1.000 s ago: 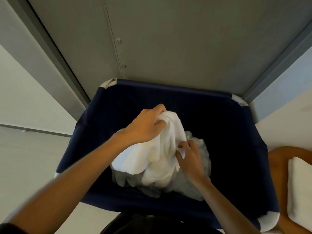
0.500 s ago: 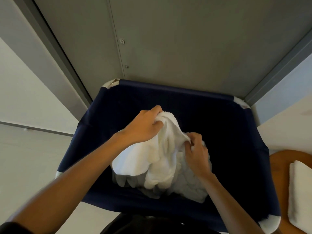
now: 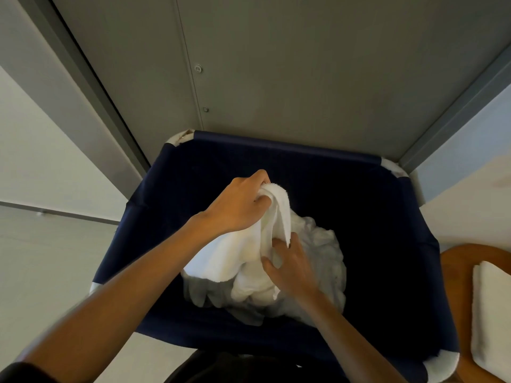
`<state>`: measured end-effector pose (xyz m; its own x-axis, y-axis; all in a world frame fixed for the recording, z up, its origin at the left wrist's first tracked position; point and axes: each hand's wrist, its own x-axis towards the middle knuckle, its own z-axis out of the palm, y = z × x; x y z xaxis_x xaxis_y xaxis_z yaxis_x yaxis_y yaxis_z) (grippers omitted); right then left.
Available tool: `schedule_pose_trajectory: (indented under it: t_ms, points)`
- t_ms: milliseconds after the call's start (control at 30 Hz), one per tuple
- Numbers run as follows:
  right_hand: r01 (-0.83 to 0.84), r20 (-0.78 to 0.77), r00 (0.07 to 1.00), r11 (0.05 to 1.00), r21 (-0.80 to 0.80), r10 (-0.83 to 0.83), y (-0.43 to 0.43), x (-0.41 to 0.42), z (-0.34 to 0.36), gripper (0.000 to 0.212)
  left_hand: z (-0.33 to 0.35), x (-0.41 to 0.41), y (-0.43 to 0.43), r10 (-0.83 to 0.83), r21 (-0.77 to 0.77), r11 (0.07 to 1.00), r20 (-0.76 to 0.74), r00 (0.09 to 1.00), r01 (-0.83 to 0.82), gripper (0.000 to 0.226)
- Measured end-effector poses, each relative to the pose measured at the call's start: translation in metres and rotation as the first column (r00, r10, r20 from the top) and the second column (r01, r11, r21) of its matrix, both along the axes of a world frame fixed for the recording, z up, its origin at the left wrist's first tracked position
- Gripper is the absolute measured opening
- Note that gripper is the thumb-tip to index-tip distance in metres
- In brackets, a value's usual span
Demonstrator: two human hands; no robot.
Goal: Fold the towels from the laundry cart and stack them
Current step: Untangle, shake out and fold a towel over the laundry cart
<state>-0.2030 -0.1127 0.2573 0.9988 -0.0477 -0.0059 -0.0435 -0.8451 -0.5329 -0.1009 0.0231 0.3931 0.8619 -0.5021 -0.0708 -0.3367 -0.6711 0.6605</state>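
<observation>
A white towel (image 3: 237, 252) is lifted partway out of the laundry cart (image 3: 166, 217), its top corner raised above the opening and the rest draping down onto the crumpled heap of white towels (image 3: 326, 252) at the bottom of the cart. The left hand (image 3: 237, 205) is clamped on that top corner, fingers curled tight round the bunched cloth. The right hand (image 3: 293, 266) lies lower on the same towel, thumb spread to the side and fingertips tucked under a hanging fold; whether it actually grips the cloth cannot be told. The cart is a dark navy fabric bin with pale corner pieces, standing against a grey metal panel (image 3: 276, 64) with screw heads along a seam. To the right, outside the cart, a folded white towel (image 3: 489, 308) rests on a brown wooden surface (image 3: 456, 272)
</observation>
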Motion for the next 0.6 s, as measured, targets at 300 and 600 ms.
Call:
schedule_pose_trajectory:
  t_ms: [300, 600]
  points:
    - [0.086, -0.2, 0.977, 0.996, 0.021, -0.08, -0.028, 0.004, -0.008, 0.032, -0.008, 0.016, 0.043, 0.009, 0.26, 0.965, 0.083, 0.997, -0.031, 0.007]
    - [-0.124, 0.139, 0.985, 0.983, 0.131, 0.106, -0.035, 0.023, 0.049, 0.015, -0.051, 0.007, 0.036, -0.116, 0.454, 0.879, -0.096, 0.989, 0.147, 0.047]
